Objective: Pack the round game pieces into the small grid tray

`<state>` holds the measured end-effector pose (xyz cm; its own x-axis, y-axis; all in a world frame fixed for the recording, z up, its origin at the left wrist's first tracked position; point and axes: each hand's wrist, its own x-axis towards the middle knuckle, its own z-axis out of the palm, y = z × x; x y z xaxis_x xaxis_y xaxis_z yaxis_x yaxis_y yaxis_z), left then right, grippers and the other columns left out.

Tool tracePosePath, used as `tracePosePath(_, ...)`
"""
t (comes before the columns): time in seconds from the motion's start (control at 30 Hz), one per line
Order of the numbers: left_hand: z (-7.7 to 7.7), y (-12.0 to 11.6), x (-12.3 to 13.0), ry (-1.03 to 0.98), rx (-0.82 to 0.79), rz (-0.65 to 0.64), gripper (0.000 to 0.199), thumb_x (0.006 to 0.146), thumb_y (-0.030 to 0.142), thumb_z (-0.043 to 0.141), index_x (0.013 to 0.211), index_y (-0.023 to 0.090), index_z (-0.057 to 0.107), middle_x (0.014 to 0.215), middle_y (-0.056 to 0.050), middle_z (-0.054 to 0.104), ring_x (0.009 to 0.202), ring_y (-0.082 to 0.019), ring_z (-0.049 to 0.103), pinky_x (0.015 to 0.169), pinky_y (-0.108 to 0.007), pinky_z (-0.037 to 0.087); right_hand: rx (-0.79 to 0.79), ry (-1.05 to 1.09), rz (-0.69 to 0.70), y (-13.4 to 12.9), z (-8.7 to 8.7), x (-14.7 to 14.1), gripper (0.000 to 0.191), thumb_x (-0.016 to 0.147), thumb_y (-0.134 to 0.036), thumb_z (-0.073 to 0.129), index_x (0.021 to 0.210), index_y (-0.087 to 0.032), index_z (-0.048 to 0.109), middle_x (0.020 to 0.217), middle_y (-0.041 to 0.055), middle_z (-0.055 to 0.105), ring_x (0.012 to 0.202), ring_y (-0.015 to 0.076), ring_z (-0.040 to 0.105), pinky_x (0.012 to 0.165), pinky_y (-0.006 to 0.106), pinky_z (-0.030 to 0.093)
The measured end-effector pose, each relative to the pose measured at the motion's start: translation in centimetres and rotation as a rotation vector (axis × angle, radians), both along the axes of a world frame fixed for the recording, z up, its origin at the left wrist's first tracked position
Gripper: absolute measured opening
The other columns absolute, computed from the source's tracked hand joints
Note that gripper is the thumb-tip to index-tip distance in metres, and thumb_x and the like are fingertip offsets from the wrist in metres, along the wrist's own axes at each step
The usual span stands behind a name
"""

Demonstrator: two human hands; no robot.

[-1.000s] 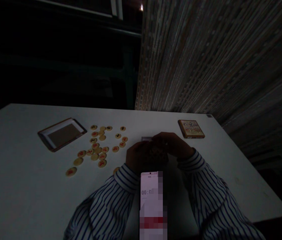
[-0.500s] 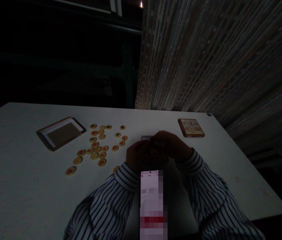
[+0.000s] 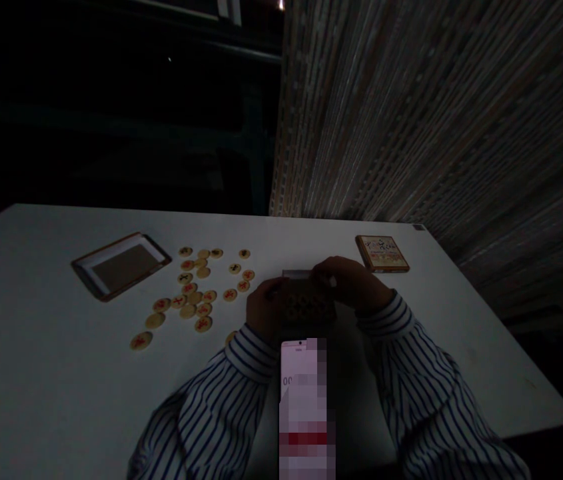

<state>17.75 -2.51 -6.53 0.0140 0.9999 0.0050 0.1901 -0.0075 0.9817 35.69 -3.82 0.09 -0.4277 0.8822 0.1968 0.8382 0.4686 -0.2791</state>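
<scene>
In the middle of the head view, a shallow open box (image 3: pixel 297 274) lies in deep shadow, with several round chess pieces (image 3: pixel 307 305) in its lower half. My left hand (image 3: pixel 264 308) grips its left side, fingers curled over the edge. At the far right corner of the box is my right hand (image 3: pixel 351 283), its fingers bent together; what they hold, if anything, is too dark to make out. Loose Chinese chess pieces (image 3: pixel 194 298), marked red or black or showing plain faces, lie scattered left of my left hand. One piece (image 3: pixel 230 338) is partly hidden by my left sleeve.
A phone (image 3: pixel 304 400) with a lit, partly blurred screen is in front of the box. An open box lid or tray (image 3: pixel 121 267) lies at the far left of the white table (image 3: pixel 61 373). A printed box (image 3: pixel 384 253) sits far right, near a hanging string curtain (image 3: pixel 386 120).
My right hand has moved right and drawn apart from my left, uncovering more of the box and its pieces. My left hand has shifted slightly left. The scattered pieces have stayed put.
</scene>
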Motion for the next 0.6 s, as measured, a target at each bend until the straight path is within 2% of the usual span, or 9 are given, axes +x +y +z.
tracePosePath(0.33,-1.5,0.4,-0.4,0.174,0.106,-0.066,0.027,0.075,0.028,0.051,0.098,0.017,0.061,0.099,-0.008,0.064,0.093,-0.019,0.059,0.08,-0.033,0.048,-0.078,-0.113,-0.098,0.4,-0.6,1.3,0.018,0.074,-0.019,0.053,0.09,-0.017,0.061,0.08,0.0039,0.062,0.073,0.013,0.054,0.064,0.024,0.039)
tracePosePath(0.5,-1.4,0.4,-0.5,0.288,0.106,-0.111,0.029,0.077,0.023,0.048,0.102,0.016,0.06,0.102,-0.007,0.063,0.095,-0.019,0.058,0.085,-0.034,0.046,-0.13,-0.19,-0.138,0.4,-1.0,1.6,0.017,0.074,-0.02,0.054,0.089,-0.018,0.061,0.082,0.0041,0.063,0.072,0.0125,0.054,0.063,0.023,0.039)
tracePosePath(0.6,-1.1,0.3,-0.5,0.292,0.12,-0.138,0.028,0.077,0.021,0.047,0.101,0.017,0.06,0.1,-0.006,0.064,0.096,-0.018,0.058,0.086,-0.034,0.046,-0.142,-0.232,-0.138,0.6,-1.4,1.8,0.017,0.073,-0.022,0.055,0.088,-0.019,0.061,0.084,0.0043,0.062,0.075,0.0135,0.054,0.064,0.023,0.039)
